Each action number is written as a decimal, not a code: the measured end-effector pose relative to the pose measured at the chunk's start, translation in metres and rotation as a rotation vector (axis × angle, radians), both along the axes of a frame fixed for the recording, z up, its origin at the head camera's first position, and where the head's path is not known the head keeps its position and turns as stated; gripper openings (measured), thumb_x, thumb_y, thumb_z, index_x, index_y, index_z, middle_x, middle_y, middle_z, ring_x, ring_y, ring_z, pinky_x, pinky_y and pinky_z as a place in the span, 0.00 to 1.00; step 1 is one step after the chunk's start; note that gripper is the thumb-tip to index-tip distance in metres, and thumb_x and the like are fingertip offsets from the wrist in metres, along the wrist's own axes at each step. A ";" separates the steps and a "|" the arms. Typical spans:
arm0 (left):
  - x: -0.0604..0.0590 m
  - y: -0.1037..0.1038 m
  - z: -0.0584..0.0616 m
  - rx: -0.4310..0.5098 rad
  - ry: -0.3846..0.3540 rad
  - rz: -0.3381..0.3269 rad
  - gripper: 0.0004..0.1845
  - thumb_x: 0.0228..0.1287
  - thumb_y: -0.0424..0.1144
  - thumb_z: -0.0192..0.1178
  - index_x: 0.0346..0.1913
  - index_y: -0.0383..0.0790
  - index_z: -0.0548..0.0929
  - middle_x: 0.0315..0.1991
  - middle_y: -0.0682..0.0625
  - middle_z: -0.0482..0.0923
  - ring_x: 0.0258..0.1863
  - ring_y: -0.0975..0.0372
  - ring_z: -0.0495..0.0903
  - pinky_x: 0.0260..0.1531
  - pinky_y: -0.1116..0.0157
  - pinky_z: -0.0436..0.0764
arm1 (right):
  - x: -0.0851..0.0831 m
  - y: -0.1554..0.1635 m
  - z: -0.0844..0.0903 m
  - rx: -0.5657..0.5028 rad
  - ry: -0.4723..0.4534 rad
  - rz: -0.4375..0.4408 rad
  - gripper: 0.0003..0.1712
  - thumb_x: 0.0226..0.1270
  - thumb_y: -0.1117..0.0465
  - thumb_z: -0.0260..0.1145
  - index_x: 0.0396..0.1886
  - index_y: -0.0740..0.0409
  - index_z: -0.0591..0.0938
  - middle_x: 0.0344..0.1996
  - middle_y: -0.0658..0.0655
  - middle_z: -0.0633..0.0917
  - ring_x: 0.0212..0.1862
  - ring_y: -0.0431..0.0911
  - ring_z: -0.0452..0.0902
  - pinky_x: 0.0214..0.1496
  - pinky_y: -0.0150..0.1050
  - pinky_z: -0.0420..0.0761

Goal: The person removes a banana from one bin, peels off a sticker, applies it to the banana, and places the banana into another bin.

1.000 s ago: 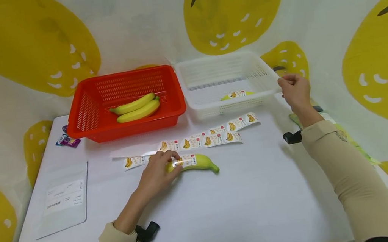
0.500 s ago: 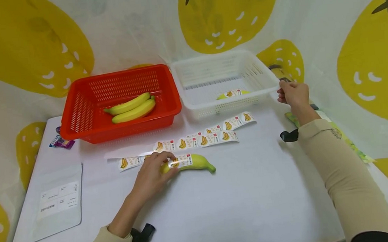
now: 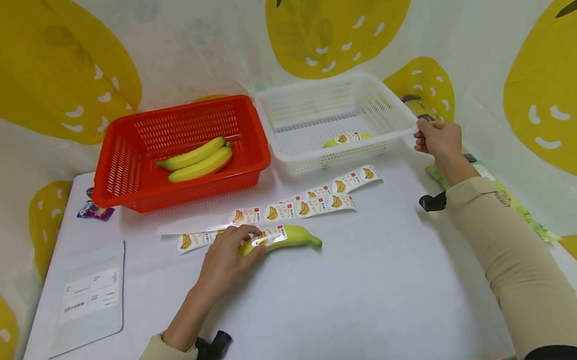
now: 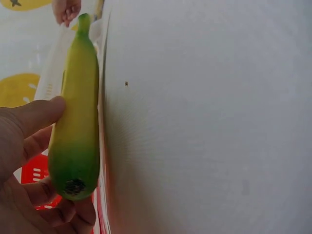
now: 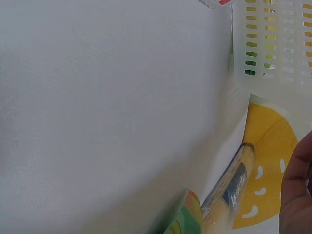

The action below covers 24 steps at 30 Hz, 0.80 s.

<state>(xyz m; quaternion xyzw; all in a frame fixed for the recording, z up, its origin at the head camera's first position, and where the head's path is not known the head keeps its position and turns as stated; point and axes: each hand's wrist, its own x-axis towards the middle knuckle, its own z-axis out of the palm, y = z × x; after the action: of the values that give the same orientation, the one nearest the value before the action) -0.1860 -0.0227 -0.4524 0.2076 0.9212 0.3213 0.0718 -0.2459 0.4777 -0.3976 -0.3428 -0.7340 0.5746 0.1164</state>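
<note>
A green-yellow banana (image 3: 295, 236) with a sticker on it lies on the white table (image 3: 359, 299). My left hand (image 3: 252, 242) grips its left end, and the left wrist view shows the banana (image 4: 75, 122) held between thumb and fingers (image 4: 41, 112). My right hand (image 3: 424, 135) has curled fingers at the right front corner of the white basket (image 3: 327, 157), apparently holding the rim. In that basket lies a stickered banana (image 3: 346, 139). Only the edge of my right hand (image 5: 300, 195) shows in the right wrist view, below the basket (image 5: 273, 39).
A red basket (image 3: 115, 176) with two bananas (image 3: 197, 160) stands at the back left. Two sticker strips (image 3: 291, 209) lie mid-table. A grey pouch (image 3: 89, 297) and a purple wrapper (image 3: 95, 211) are on the left. A tube (image 5: 229, 190) and a green packet (image 3: 514, 202) lie on the right.
My right hand has dropped slightly to the white basket's corner. The left hand stays on the banana. The head view has shifted a little.
</note>
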 end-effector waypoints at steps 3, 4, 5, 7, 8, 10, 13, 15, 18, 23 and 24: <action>0.000 0.002 0.004 0.014 0.015 0.008 0.18 0.62 0.48 0.72 0.54 0.52 0.85 0.46 0.49 0.83 0.45 0.57 0.77 0.45 0.59 0.76 | 0.000 0.001 -0.001 0.001 0.005 0.003 0.14 0.75 0.46 0.62 0.44 0.51 0.82 0.23 0.42 0.81 0.24 0.35 0.79 0.31 0.25 0.83; 0.000 0.002 0.006 0.023 0.025 0.009 0.18 0.62 0.48 0.72 0.54 0.52 0.85 0.46 0.49 0.83 0.44 0.58 0.77 0.44 0.60 0.75 | 0.001 0.002 -0.001 -0.002 0.005 0.003 0.14 0.75 0.46 0.62 0.44 0.51 0.82 0.23 0.42 0.81 0.24 0.35 0.78 0.31 0.25 0.83; 0.000 0.003 0.009 0.039 0.039 0.008 0.18 0.62 0.48 0.72 0.53 0.52 0.85 0.45 0.49 0.83 0.43 0.58 0.77 0.43 0.60 0.75 | 0.001 0.002 -0.002 -0.006 0.007 0.003 0.14 0.75 0.46 0.62 0.44 0.50 0.82 0.23 0.43 0.81 0.24 0.35 0.78 0.31 0.25 0.83; -0.001 0.004 0.015 0.073 0.073 0.003 0.17 0.62 0.47 0.72 0.53 0.50 0.85 0.44 0.49 0.84 0.41 0.58 0.77 0.41 0.61 0.75 | 0.001 0.003 -0.002 -0.007 0.004 0.005 0.15 0.75 0.45 0.62 0.45 0.50 0.82 0.24 0.43 0.81 0.24 0.36 0.78 0.31 0.25 0.83; -0.002 0.004 0.018 0.094 0.089 0.000 0.18 0.61 0.47 0.72 0.53 0.50 0.85 0.43 0.48 0.84 0.41 0.58 0.78 0.41 0.61 0.76 | 0.001 0.003 -0.002 -0.006 0.003 0.007 0.15 0.75 0.45 0.62 0.45 0.51 0.81 0.24 0.43 0.81 0.24 0.35 0.79 0.32 0.25 0.83; -0.005 0.008 0.025 0.138 0.112 -0.010 0.17 0.62 0.46 0.72 0.53 0.48 0.85 0.43 0.47 0.84 0.40 0.57 0.79 0.42 0.59 0.78 | 0.002 0.004 -0.002 0.002 -0.007 0.011 0.16 0.75 0.44 0.61 0.47 0.51 0.81 0.25 0.43 0.81 0.24 0.35 0.79 0.32 0.25 0.83; -0.014 0.017 0.037 0.185 0.125 -0.028 0.18 0.63 0.46 0.71 0.54 0.47 0.85 0.46 0.46 0.85 0.43 0.56 0.81 0.45 0.55 0.81 | 0.003 0.008 -0.002 0.016 -0.021 0.013 0.19 0.75 0.43 0.60 0.49 0.52 0.81 0.26 0.43 0.81 0.25 0.35 0.79 0.33 0.25 0.83; -0.020 0.024 0.047 0.205 0.116 -0.039 0.18 0.64 0.46 0.71 0.55 0.46 0.84 0.49 0.45 0.84 0.44 0.55 0.82 0.46 0.54 0.82 | 0.003 0.010 -0.002 0.024 -0.021 0.011 0.20 0.75 0.42 0.60 0.50 0.52 0.81 0.27 0.43 0.81 0.26 0.35 0.78 0.33 0.24 0.83; -0.029 0.037 0.063 0.227 0.097 -0.058 0.19 0.65 0.47 0.70 0.57 0.46 0.84 0.51 0.46 0.84 0.46 0.54 0.81 0.45 0.55 0.82 | 0.004 0.012 -0.003 0.033 0.007 0.010 0.20 0.75 0.43 0.61 0.50 0.53 0.81 0.25 0.42 0.81 0.25 0.35 0.78 0.32 0.25 0.83; -0.046 0.058 0.086 0.260 0.058 -0.066 0.20 0.66 0.47 0.70 0.58 0.46 0.82 0.52 0.46 0.82 0.47 0.54 0.78 0.45 0.58 0.82 | 0.003 0.010 -0.006 0.067 0.039 0.040 0.23 0.76 0.44 0.60 0.53 0.59 0.80 0.23 0.41 0.80 0.23 0.34 0.78 0.31 0.25 0.83; -0.050 0.062 0.089 0.266 0.055 -0.065 0.20 0.66 0.47 0.69 0.58 0.46 0.82 0.52 0.46 0.82 0.48 0.54 0.78 0.45 0.58 0.81 | 0.003 0.008 -0.007 0.077 0.033 0.049 0.24 0.76 0.44 0.59 0.55 0.59 0.80 0.23 0.41 0.80 0.23 0.34 0.78 0.31 0.24 0.83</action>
<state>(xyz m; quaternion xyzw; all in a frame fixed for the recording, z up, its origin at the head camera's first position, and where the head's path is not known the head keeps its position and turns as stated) -0.2360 0.0396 -0.3635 0.2535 0.8649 0.4323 0.0285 -0.2428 0.4854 -0.4046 -0.3107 -0.7617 0.5542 0.1274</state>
